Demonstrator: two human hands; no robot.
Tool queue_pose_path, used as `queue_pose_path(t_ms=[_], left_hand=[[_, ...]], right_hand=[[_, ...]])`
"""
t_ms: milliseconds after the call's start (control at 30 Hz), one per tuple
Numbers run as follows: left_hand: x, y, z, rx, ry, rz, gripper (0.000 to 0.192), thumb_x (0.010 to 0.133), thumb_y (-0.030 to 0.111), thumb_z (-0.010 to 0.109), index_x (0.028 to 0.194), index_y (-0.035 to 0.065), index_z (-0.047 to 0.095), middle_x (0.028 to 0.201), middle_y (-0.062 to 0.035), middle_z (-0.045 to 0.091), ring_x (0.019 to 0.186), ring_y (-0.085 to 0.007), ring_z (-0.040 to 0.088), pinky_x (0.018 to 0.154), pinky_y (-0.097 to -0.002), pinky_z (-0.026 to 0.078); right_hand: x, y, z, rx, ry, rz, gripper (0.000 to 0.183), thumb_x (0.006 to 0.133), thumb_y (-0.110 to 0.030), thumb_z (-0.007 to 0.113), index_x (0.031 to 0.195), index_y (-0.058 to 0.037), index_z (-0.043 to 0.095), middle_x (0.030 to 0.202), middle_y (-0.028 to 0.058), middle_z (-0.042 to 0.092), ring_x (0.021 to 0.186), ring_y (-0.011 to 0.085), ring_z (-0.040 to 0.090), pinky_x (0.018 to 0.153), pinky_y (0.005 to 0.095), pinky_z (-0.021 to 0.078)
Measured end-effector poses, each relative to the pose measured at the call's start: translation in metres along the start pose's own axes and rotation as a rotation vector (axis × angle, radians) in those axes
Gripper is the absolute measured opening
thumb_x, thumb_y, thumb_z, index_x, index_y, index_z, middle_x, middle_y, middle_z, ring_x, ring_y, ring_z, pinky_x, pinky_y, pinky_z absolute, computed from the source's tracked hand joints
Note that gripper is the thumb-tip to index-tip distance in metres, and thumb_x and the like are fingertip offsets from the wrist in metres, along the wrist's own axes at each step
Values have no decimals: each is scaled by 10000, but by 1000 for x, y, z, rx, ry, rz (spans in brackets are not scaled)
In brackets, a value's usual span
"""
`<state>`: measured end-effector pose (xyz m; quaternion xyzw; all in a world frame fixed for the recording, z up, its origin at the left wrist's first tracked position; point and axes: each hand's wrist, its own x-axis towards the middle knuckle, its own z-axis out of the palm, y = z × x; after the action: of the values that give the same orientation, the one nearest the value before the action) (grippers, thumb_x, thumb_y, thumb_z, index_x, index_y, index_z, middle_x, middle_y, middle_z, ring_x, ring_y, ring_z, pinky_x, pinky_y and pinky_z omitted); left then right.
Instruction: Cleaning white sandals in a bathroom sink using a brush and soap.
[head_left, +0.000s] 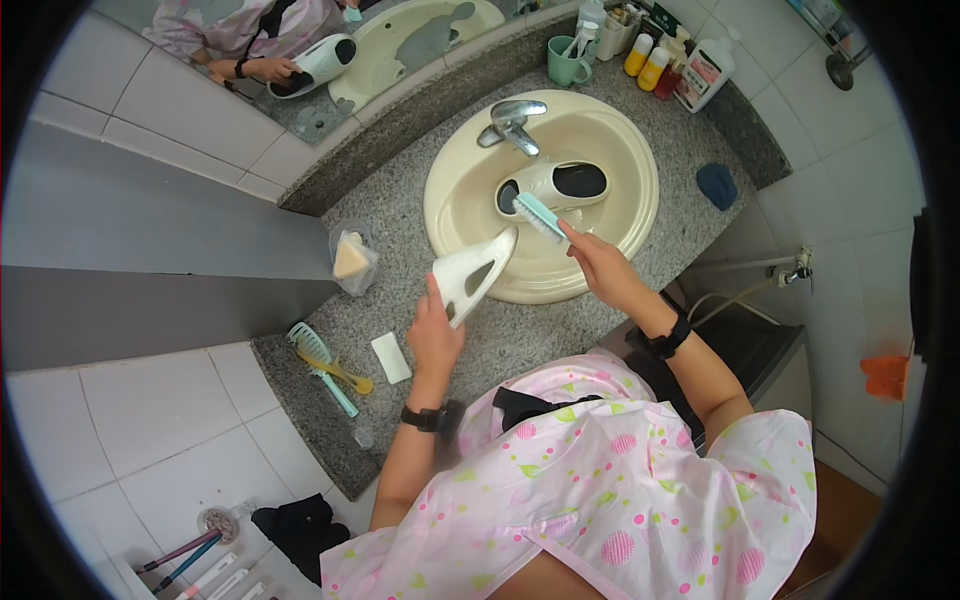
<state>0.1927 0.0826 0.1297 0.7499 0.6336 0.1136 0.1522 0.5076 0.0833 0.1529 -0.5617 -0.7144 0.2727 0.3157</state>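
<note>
My left hand (436, 334) grips one end of a white slipper-like shoe (463, 281) with cut-out openings. The shoe is tilted, and its far end reaches over the near left rim of the cream washbasin (444, 187). In my right hand (606, 270) is a light-blue scrubbing brush (541, 212) with white bristles, held above the basin. A second white shoe (534, 180) with black parts lies inside the basin, below the faucet. The brush head overlaps its left end in view; I cannot tell whether they touch.
The chrome faucet (514, 124) rises at the back of the basin. A green mug (566, 60) and several bottles (652, 67) stand behind on the granite counter. To the left are a soap container (352, 259), a white bar (391, 358), and a hairbrush (322, 360). A blue cloth (717, 187) lies right.
</note>
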Motion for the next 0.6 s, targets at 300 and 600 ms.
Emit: queue_pose_path(t_ms=[300,600], left_hand=[[11,6,7,15,14,-12,929,714,120,731,1500,52,242,1051,-173,555,807,-378,648,682,-459,540],[7,7,12,13,60,45,942,692,112,754,1492,49,261,1058,-161,551,817,-369,648,676,-451,535]], right_hand=[[-4,-34,37,-287,-185,26,579,883,-57,524,1439,-189,428,838,180,551,654,374,597,625,462,510],[0,-20,45,-289,-120,48,621,830,-15,535,1427,-163,445,762,194,572,655,371,610,606,475,504]])
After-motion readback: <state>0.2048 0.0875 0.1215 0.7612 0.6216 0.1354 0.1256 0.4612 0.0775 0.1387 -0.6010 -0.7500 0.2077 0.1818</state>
